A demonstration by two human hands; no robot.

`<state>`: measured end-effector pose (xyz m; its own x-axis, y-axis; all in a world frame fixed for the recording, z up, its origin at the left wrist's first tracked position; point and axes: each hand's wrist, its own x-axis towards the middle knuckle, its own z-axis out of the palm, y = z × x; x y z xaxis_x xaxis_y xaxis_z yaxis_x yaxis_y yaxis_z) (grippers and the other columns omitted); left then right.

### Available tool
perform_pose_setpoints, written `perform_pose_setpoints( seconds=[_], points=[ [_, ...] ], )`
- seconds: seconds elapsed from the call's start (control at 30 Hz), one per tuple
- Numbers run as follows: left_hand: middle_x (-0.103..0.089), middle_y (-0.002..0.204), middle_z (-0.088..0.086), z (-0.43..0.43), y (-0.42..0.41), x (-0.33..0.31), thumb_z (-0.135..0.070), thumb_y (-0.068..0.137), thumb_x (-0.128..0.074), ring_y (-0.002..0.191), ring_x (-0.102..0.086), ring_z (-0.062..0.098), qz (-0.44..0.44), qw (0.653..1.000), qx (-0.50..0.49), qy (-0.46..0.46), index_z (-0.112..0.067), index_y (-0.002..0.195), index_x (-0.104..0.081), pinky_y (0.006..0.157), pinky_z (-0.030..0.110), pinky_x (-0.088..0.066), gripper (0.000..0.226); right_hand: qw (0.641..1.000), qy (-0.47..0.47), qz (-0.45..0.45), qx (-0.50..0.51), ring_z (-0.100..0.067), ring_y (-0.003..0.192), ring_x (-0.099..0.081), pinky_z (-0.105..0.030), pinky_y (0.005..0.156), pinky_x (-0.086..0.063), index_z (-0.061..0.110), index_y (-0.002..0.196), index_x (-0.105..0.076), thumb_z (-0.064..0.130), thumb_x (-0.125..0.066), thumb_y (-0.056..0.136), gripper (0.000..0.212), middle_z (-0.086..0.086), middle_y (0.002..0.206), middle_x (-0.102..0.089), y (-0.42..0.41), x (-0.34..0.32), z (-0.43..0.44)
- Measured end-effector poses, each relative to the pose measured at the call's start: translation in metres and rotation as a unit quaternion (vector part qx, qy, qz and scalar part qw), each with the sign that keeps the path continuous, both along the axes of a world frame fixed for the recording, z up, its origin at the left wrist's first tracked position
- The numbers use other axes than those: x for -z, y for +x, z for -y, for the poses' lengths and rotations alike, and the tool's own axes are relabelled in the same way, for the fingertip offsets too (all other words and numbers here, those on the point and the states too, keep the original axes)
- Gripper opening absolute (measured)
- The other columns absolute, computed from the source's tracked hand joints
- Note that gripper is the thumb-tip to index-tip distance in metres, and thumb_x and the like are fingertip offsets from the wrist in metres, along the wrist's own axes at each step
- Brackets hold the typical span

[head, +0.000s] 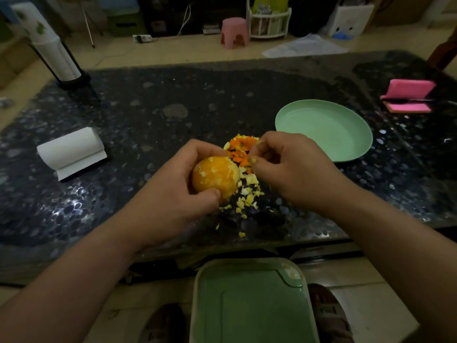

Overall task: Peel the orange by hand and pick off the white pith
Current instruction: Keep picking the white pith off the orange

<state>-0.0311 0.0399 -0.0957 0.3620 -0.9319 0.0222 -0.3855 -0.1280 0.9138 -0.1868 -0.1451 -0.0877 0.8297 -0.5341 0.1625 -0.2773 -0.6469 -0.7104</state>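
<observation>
My left hand [178, 184] grips the peeled orange [214, 176] above the dark table, fingers curled over its far side and thumb under its near side. Small white pith patches still cling to the fruit. Just right of the orange, my right hand [289, 169] has its thumb and forefinger pinched together on a tiny pale bit of pith. Orange peel pieces [241, 148] lie in a heap behind the hands. Pale pith scraps [247, 196] are scattered on the table below the orange.
An empty green plate [346, 149] sits at the right. A white tissue roll [70, 151] lies at the left, a pink notebook [408, 95] at far right, a cup dispenser [58, 53] at back left. A green bin lid [252, 305] is below the table edge.
</observation>
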Motion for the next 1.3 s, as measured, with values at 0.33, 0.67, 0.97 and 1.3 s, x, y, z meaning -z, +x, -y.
perform_pose_setpoints(
  seconds=[0.33,0.67,0.97,1.3],
  points=[
    [-0.064,0.121,-0.002,0.001,0.002,0.001,-0.026,0.082,-0.074,0.102,-0.068,0.028,-0.012,0.999,-0.036,-0.008,-0.042,0.13,-0.057,0.084,0.058,-0.061,0.054,0.997,0.06,0.032,-0.038,-0.004,0.076,-0.07,-0.025,0.069,-0.058,0.028,0.095,-0.076,0.026,-0.079,0.093,0.004,0.012,0.082,-0.075,-0.003,-0.007,-0.018],
    [-0.06,0.114,-0.011,0.004,-0.013,0.004,-0.016,0.086,-0.079,0.093,-0.064,0.014,0.152,0.986,-0.064,-0.01,-0.043,0.128,-0.052,0.071,0.036,-0.055,0.056,0.998,-0.061,0.001,0.001,-0.004,0.072,-0.067,-0.036,0.07,-0.06,0.026,0.087,-0.073,0.028,-0.075,0.091,0.004,0.012,0.075,-0.07,0.001,-0.002,-0.029],
    [-0.06,0.109,-0.014,0.005,-0.013,0.001,-0.018,0.085,-0.078,0.088,-0.067,0.02,0.113,0.99,-0.078,-0.033,-0.043,0.128,-0.053,0.068,0.047,-0.059,0.056,0.999,-0.006,0.051,0.01,-0.006,0.072,-0.067,-0.032,0.066,-0.058,0.027,0.092,-0.073,0.02,-0.077,0.09,0.008,0.01,0.077,-0.07,0.002,-0.001,-0.027],
    [-0.056,0.113,-0.018,0.003,-0.015,0.0,-0.02,0.084,-0.076,0.096,-0.063,0.011,0.159,0.983,-0.077,-0.045,-0.044,0.13,-0.051,0.075,0.033,-0.057,0.058,0.985,0.164,0.053,-0.001,-0.028,0.074,-0.074,-0.057,0.072,-0.063,0.021,0.089,-0.076,0.011,-0.078,0.088,0.01,-0.004,0.077,-0.076,0.002,-0.01,-0.025]
  ],
)
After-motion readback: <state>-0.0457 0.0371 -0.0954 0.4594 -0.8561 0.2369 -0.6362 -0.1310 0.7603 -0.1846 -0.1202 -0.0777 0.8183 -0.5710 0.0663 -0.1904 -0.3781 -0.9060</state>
